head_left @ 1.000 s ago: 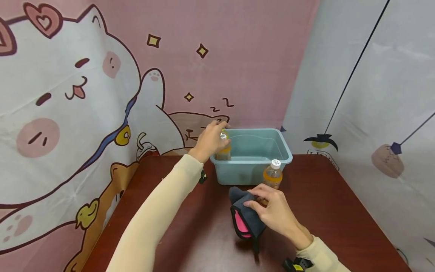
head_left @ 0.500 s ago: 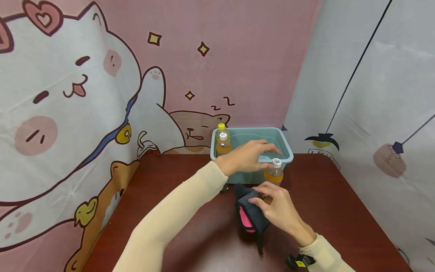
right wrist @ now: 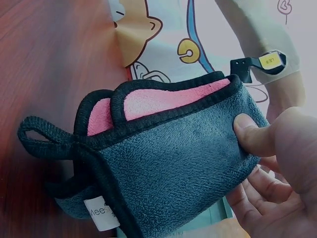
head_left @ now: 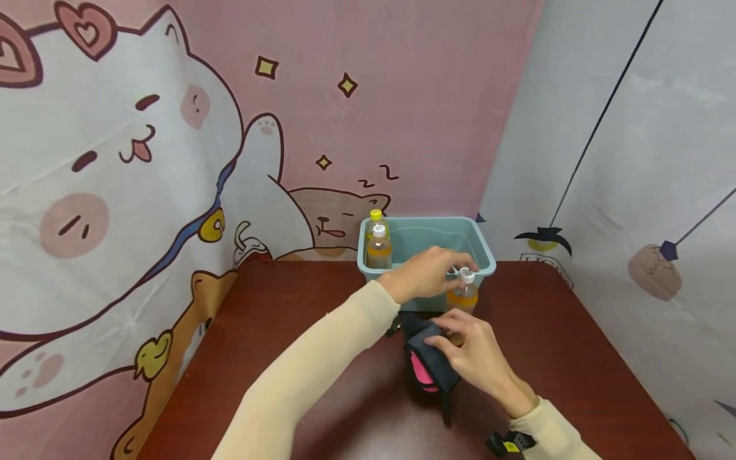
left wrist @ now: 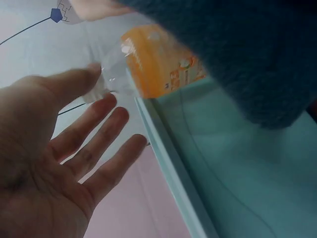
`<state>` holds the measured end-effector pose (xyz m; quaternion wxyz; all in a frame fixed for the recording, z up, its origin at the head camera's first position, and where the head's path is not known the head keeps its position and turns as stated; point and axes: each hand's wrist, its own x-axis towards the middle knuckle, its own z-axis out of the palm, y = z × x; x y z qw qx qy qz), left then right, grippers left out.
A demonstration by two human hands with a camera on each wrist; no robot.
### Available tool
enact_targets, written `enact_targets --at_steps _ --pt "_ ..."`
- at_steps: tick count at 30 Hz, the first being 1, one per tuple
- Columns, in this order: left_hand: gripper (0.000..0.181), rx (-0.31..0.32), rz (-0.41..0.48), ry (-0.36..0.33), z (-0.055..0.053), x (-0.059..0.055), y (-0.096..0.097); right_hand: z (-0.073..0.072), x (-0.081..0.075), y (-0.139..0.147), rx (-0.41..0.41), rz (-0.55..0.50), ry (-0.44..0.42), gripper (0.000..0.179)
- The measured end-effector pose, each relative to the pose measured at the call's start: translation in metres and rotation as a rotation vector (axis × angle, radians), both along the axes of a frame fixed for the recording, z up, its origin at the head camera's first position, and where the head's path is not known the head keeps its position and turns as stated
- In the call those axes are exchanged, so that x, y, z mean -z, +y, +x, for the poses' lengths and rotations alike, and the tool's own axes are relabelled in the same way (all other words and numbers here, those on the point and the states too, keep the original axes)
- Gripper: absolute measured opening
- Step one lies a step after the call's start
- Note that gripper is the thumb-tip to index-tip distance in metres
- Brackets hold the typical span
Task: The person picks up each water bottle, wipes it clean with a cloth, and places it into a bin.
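Observation:
A folded dark grey plush cloth [right wrist: 173,148] with pink inside, black edging and a hanging loop is held up over the table. My right hand [head_left: 480,358] pinches its corner, thumb on top. My left hand [head_left: 428,271] is at the white cap of a bottle of orange drink [head_left: 462,297] in front of the bin. In the left wrist view, the thumb and forefinger of my left hand [left wrist: 64,148] meet at the cap of the bottle [left wrist: 158,62]; the other fingers are spread. The bottle's lower part is hidden behind my right hand and the cloth.
A light blue bin [head_left: 485,265] stands at the back of the dark red table [head_left: 276,326]. Inside its left end are a white-capped bottle [head_left: 379,250] and a yellow-capped bottle [head_left: 376,216]. A cartoon-printed curtain [head_left: 437,115] hangs behind.
My left hand has moved right, from the bottles in the bin to the cap of the bottle in front. My right hand and the cloth have shifted slightly right.

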<state>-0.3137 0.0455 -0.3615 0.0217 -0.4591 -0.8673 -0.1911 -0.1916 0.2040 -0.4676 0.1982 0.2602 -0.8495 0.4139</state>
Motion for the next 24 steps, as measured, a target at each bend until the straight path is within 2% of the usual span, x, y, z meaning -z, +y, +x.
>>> enact_targets --at_steps 7,15,24 --pt "0.033 -0.024 0.079 0.04 0.003 0.005 -0.011 0.003 0.0 0.001 0.02 0.025 0.032 0.029" --pt "0.035 -0.062 0.203 0.011 0.015 0.009 -0.04 0.007 -0.004 0.011 -0.017 0.051 0.021 0.031" --pt "0.032 -0.113 0.345 0.058 0.027 0.017 -0.075 0.008 -0.009 0.027 -0.04 0.069 -0.023 0.034"
